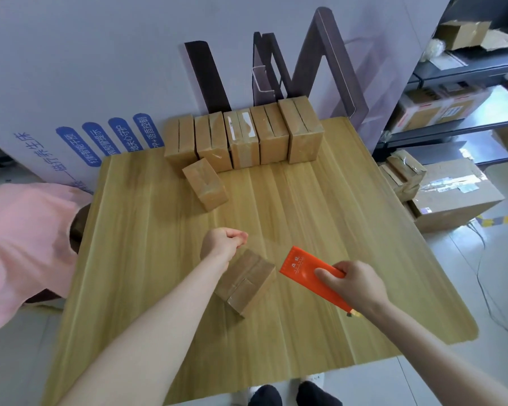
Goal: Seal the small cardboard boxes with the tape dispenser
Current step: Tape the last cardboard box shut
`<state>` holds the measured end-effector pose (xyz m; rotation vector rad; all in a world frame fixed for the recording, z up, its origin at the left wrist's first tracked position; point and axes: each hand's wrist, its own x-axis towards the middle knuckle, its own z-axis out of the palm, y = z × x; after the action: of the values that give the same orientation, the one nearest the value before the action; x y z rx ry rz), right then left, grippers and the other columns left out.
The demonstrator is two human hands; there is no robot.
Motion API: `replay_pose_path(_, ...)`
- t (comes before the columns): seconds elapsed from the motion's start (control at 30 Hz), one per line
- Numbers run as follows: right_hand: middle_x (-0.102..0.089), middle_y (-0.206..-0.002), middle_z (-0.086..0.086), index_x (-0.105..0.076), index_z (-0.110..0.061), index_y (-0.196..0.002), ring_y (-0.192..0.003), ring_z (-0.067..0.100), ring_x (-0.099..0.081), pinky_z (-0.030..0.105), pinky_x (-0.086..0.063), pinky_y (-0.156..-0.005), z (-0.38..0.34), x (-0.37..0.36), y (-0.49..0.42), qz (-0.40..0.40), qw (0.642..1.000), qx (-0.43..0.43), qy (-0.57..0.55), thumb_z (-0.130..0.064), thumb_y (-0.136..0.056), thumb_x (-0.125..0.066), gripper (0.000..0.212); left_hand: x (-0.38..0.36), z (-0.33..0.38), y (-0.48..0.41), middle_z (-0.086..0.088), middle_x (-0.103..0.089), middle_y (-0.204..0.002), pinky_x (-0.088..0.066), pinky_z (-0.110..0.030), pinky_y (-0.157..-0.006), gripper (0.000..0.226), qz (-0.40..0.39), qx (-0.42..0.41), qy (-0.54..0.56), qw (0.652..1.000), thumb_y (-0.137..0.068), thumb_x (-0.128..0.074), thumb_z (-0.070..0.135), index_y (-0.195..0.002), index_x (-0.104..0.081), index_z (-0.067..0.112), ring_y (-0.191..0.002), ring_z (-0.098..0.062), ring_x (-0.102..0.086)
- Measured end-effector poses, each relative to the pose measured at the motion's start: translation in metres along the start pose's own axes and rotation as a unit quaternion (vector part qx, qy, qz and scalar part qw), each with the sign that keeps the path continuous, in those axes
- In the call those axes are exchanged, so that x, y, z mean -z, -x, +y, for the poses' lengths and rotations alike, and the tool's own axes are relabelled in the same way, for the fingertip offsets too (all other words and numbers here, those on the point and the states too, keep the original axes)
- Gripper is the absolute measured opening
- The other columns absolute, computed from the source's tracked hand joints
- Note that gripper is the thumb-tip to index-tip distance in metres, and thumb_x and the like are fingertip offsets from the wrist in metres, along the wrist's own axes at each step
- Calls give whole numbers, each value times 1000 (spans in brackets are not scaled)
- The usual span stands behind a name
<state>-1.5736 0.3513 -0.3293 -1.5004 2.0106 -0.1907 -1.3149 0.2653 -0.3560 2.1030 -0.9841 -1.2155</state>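
Note:
A small cardboard box (248, 285) lies on the wooden table (320, 206) in front of me, with clear tape across its top flaps. My left hand (225, 241) hovers just beyond the box with its fingers pinched on the end of a faint strip of clear tape. The strip runs to the orange tape dispenser (304, 272), which my right hand (354, 284) grips to the right of the box. Another small box (206, 187) lies tilted farther back. A row of several small boxes (244, 136) stands along the table's far edge.
A big white printed board (85, 83) leans behind the table. A person in a pink top (18, 244) is at the table's left edge. Large cardboard boxes (452, 194) sit on the floor to the right, beside dark shelves (458, 83). My feet show below the near edge.

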Motion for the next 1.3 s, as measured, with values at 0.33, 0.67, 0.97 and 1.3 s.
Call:
replay_pose_path(0.33,-62,-65,-5,-63,-18,-69,-64,14,-62,23,-41,-50,-2,-26,-21,-21,999,-26,42,-57,-83,-57,42,-18,-25,-30,9,-72,-88,-48,-27,-71,11,12,38,-52,998,-82,-74,32,-77,-76,23,-85,-14,-64)
replay_pose_path(0.67,-61,-68,-7,-64,-22,-75,-67,16,-61,22,-36,-50,-8,-41,-31,-10,997,-40,68,-59,-82,-56,39,-38,-53,-26,0,-54,-137,-49,-40,-96,61,47,71,-24,996,-88,-64,44,-139,-48,14,-121,-24,-54)
replay_pose_path(0.97,-65,-67,-4,-68,-20,-76,-57,15,-64,24,-48,-52,-2,-60,-27,-18,999,-44,19,-58,-82,-56,41,-52,-60,-6,-1,-70,-95,-48,-33,-69,47,79,-137,-314,936,-100,-24,51,-104,-64,24,-87,-27,-63)
replay_pose_path(1.3,-69,-70,-3,-73,-22,-88,-68,16,-64,29,-49,-60,33,-62,-34,-41,999,17,-24,-49,-84,-64,28,-54,-62,-11,-7,-66,-84,-34,-32,-60,48,84,-143,-379,910,-100,-24,51,-85,-56,19,-76,-31,-59)
